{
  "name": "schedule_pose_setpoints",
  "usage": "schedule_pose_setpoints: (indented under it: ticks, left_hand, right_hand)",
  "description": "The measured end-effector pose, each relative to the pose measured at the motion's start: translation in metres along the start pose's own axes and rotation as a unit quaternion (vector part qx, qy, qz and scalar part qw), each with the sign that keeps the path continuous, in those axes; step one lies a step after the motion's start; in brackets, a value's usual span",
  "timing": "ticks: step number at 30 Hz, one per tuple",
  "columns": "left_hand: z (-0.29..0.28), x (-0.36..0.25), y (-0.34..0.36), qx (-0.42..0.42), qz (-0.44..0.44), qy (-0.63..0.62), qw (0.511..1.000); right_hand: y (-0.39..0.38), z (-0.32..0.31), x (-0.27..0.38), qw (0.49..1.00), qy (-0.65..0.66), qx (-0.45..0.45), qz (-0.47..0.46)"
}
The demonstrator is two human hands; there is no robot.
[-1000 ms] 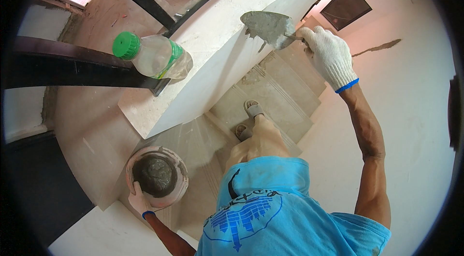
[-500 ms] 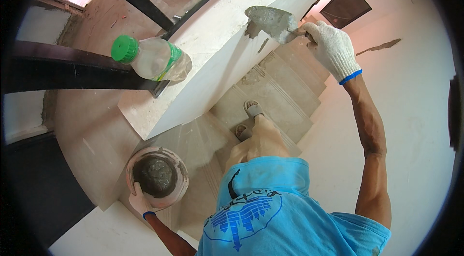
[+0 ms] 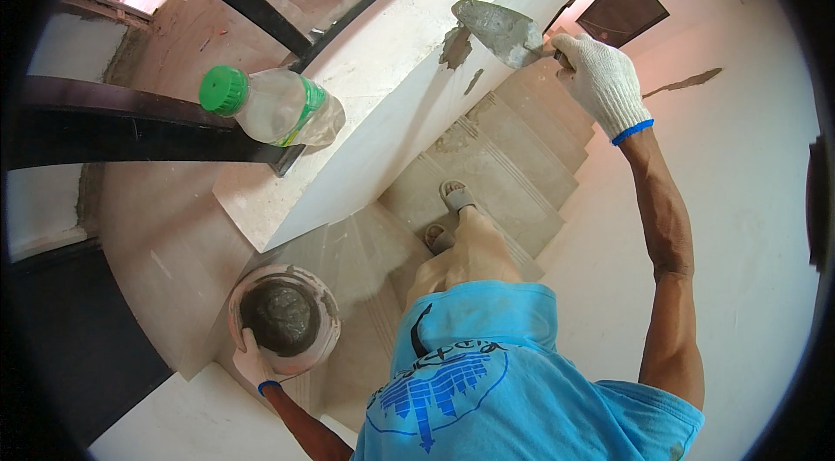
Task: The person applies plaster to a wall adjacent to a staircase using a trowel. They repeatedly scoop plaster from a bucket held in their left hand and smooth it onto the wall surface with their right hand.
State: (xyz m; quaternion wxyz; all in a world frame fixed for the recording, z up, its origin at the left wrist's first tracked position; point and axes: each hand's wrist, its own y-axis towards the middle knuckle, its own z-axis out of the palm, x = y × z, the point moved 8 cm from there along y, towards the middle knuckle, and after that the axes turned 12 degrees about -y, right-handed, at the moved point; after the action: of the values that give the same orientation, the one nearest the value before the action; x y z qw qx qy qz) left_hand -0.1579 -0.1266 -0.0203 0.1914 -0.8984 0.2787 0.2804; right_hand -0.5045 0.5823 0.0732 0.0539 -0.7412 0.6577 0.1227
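Note:
My right hand, in a white knit glove with a blue cuff, is closed round the handle of a trowel. Grey mortar smears the trowel's blade, which is at the edge of the white stair wall. Just beside the blade a dark grey patch of mortar marks that wall, with a smaller streak below it. At the lower left my left hand, also gloved, grips the rim of a round bucket. Wet grey mortar lies inside it.
A clear plastic bottle with a green cap stands on the wall's ledge, against black metal railing bars. Stairs descend under my sandalled feet. On the right white wall is a grey streak, near a dark square panel.
My right hand and the trowel have shifted slightly to the right, uncovering more of the mortar patch on the wall. My left hand stays on the bucket.

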Motion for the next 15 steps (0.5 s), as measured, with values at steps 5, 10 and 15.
schedule_pose_setpoints:
  ticks: [5, 10, 15]
  left_hand:
    - [0.0, -0.006, -0.001, 0.005, -0.009, 0.012, 1.0]
    - [-0.001, 0.002, 0.001, 0.003, -0.005, 0.007, 1.0]
    - [-0.002, 0.004, 0.001, 0.0, 0.0, 0.007, 1.0]
  right_hand:
    - [-0.002, -0.005, 0.005, 0.999, 0.04, 0.015, -0.004]
    - [-0.003, -0.008, 0.013, 0.998, 0.048, 0.03, -0.019]
    - [-0.006, -0.027, 0.011, 0.995, 0.072, 0.069, -0.012]
